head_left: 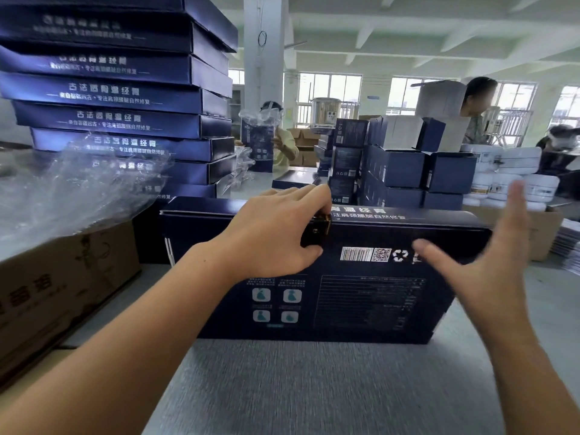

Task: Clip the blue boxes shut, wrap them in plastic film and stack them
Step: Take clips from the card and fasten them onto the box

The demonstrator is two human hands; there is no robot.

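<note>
A flat dark-blue cardboard box (361, 296) lies on a grey bench (314, 387); the left hand (273, 237), fingers curled, pinches the small black-and-gold clasp (317, 231) at the box's upper edge, probably best pressed squarely home while the right hand (489, 268), fingers spread and holding nothing near the box's right end, steadies it.

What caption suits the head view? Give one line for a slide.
Left hand pinches the clasp on a blue box on the table; right hand, open, hovers near it.
</note>
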